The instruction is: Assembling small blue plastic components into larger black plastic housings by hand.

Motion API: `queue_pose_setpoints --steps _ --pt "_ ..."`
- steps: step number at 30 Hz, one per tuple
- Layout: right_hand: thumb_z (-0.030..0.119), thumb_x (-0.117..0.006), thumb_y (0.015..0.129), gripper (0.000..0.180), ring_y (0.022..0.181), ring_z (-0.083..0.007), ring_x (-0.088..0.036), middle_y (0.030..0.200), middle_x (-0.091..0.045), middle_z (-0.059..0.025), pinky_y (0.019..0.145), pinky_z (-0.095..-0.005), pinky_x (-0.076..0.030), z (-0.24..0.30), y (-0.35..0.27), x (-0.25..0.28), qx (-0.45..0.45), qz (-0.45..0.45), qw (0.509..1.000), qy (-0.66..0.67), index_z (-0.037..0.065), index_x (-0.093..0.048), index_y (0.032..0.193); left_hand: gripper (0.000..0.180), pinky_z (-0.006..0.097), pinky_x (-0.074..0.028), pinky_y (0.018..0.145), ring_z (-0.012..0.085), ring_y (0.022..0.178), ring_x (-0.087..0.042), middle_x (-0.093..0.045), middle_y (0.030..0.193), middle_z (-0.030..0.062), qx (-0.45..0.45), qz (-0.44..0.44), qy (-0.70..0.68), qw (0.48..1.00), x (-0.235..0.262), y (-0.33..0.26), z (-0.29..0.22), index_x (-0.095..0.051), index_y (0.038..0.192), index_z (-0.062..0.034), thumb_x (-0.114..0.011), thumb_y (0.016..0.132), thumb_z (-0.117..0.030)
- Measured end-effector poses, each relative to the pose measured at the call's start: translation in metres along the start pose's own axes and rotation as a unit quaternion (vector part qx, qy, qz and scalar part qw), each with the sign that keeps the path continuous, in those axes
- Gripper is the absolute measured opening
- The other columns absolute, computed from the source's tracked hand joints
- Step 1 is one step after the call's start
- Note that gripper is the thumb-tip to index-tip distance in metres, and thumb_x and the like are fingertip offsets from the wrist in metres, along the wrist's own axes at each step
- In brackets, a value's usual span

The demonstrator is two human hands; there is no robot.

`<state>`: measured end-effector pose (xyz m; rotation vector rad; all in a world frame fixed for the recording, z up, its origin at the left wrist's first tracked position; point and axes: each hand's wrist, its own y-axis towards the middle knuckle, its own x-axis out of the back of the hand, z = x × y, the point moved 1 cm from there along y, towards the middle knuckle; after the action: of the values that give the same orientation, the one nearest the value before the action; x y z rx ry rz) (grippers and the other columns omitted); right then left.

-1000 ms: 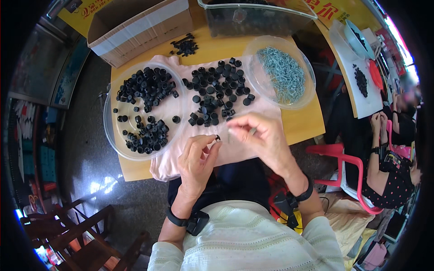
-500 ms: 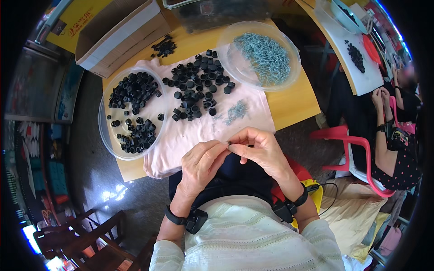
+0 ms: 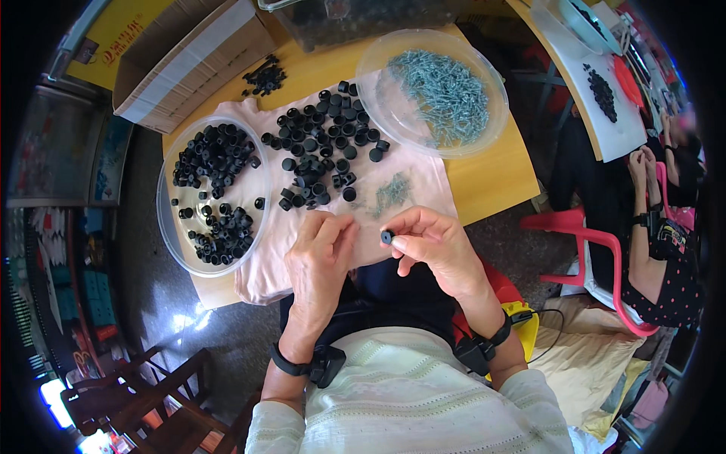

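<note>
Right hand: pinches a small black cap between thumb and fingertips, just above the near edge of the cloth.
Left hand: rests palm-down on the pink cloth, fingers curled loosely together, fingertips close to the cap; whether it grips anything I cannot tell.
Black cap: round, with a pale centre facing the camera, held off the bench.
Loose caps: black pile spread over the middle of the cloth, beyond both hands.
Small screw heap: grey, on the cloth just beyond the right hand.
Left dish: clear, round, holds more black caps, overhangs the bench's left edge.
Right dish: clear, full of grey screws.
Bench: yellow top.
Cardboard box: at far left corner.
Other person: seated at right, on a red chair, hands raised.
</note>
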<state>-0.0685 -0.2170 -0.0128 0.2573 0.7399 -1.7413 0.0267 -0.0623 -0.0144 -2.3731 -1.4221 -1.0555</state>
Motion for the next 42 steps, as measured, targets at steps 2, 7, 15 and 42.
queue_pose_setpoints --steps 2,7,15,42 --pt "0.006 -0.064 0.086 0.021 0.077 -0.0067 -0.061 0.090 -0.065 -0.0029 0.060 -0.0211 -0.055 0.001 0.002 0.000 -0.010 0.002 1.000 0.012 -0.001 -0.063 0.106 0.013 0.028 -0.049 0.057 0.0208 0.064 -0.062 -0.060 0.081 0.0085 0.005 0.009 -0.002 1.000 0.001 0.000 -0.002 -0.065 0.089 -0.0028 -0.070 0.077 -0.002" --pt "0.009 -0.065 0.086 0.021 0.070 -0.0070 -0.060 0.089 -0.064 -0.0029 0.058 -0.0205 -0.054 0.000 0.006 -0.004 -0.019 0.004 0.999 0.035 0.000 -0.063 0.105 0.009 0.023 -0.049 0.063 0.0129 0.069 -0.061 -0.063 0.087 0.0063 0.024 0.009 -0.151 0.988 0.008 -0.006 0.003 -0.064 0.093 0.0026 -0.066 0.084 0.000" --pt "0.014 -0.067 0.086 0.022 0.063 -0.0067 -0.058 0.087 -0.063 -0.0028 0.053 -0.0202 -0.049 -0.009 0.000 -0.025 -0.039 0.010 0.999 0.024 -0.001 -0.064 0.102 0.015 0.029 -0.057 0.072 0.0169 0.080 -0.066 -0.065 0.092 0.0099 0.173 -0.010 -0.567 0.805 0.024 -0.023 -0.006 -0.063 0.100 0.0038 -0.063 0.086 0.004" --pt "0.011 -0.065 0.089 0.021 0.079 -0.0086 -0.062 0.093 -0.065 -0.0050 0.060 -0.0218 -0.055 -0.023 -0.004 -0.052 0.012 -0.018 0.999 0.044 0.000 -0.062 0.106 0.010 0.027 -0.055 0.074 0.0162 0.084 -0.063 -0.061 0.098 0.0121 0.092 -0.021 -0.443 0.892 0.028 -0.041 0.009 -0.065 0.093 0.0048 -0.064 0.084 0.007"
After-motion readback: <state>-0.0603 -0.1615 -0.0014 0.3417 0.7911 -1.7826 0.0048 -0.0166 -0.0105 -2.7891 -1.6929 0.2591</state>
